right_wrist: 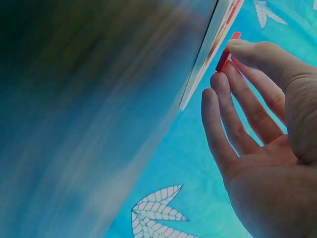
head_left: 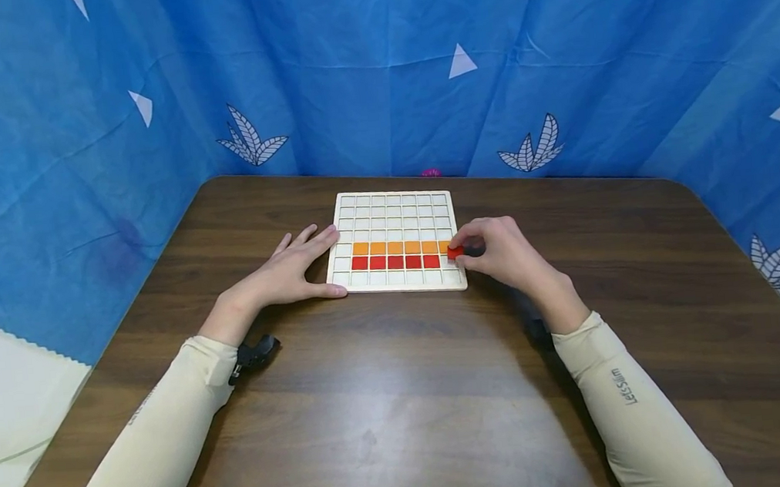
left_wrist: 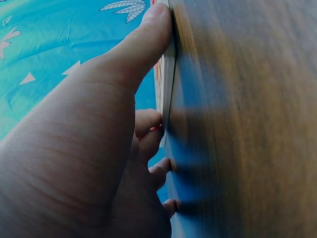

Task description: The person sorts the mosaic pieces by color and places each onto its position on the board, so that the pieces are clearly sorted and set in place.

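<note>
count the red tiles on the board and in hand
6: five lie in one row on the board, below the orange row; the sixth tile is pinched in the right hand at the row's right end.

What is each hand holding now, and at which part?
The right hand pinches a red tile by its edges, between thumb and fingertips. The left hand holds nothing; it rests against the board.

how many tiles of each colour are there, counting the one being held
orange tiles: 6, in one row on the board
red tiles: 6, of which 5 sit in the row below and 1 is pinched in the right hand at the board's right edge
total: 12
</note>
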A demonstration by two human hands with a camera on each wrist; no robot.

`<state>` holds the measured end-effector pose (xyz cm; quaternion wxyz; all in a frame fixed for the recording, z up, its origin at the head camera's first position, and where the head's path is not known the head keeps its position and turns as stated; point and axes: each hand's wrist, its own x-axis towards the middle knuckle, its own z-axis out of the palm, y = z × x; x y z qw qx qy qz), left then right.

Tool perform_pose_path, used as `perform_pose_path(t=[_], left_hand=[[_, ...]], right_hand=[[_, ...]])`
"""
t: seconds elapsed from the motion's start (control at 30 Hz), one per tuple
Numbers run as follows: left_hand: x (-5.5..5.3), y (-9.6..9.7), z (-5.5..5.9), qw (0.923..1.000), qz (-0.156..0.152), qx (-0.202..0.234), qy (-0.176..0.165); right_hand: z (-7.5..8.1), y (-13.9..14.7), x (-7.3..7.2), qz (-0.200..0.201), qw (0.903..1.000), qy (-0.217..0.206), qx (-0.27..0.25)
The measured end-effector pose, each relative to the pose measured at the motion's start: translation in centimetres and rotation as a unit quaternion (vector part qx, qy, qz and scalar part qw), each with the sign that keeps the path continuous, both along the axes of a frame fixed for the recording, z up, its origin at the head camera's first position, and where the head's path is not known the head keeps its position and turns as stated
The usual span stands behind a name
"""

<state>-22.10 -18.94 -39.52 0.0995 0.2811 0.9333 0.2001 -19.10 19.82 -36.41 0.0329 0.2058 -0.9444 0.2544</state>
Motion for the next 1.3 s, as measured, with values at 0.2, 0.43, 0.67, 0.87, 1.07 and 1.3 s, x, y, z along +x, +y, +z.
perform_pose_path(t=[0.2, 0.43, 0.67, 0.87, 1.07, 1.3], left_hand=[[0.0, -0.1, -0.1, 1.0000, 0.000, 0.004, 0.001], [0.1, -0.1, 0.1, 1.0000, -0.001, 0.003, -0.002], [0.1, -0.1, 0.2, 1.0000, 0.001, 0.003, 0.000], [0.1, 0.1, 0.2, 1.0000, 0.001, 0.000, 0.002], [0.0, 0.2, 0.2, 1.0000, 0.000, 0.000, 0.001], [0.0, -0.1, 0.0, 1.0000, -0.002, 0.001, 0.002]], right_hand=[[-0.1, -1.0, -0.2, 0.006, 0.9999, -0.005, 0.011], [-0.1, -1.2, 0.1, 0.019, 0.9993, -0.028, 0.017], [-0.1, -1.3, 0.2, 0.027, 0.9994, -0.011, 0.018], [-0.2, -1.1, 0.3, 0.023, 0.9994, -0.003, 0.026], [-0.4, -0.9, 0.4, 0.026, 0.9994, 0.001, 0.021], [-0.6, -1.0, 0.7, 0.029, 0.9995, 0.007, 0.012]])
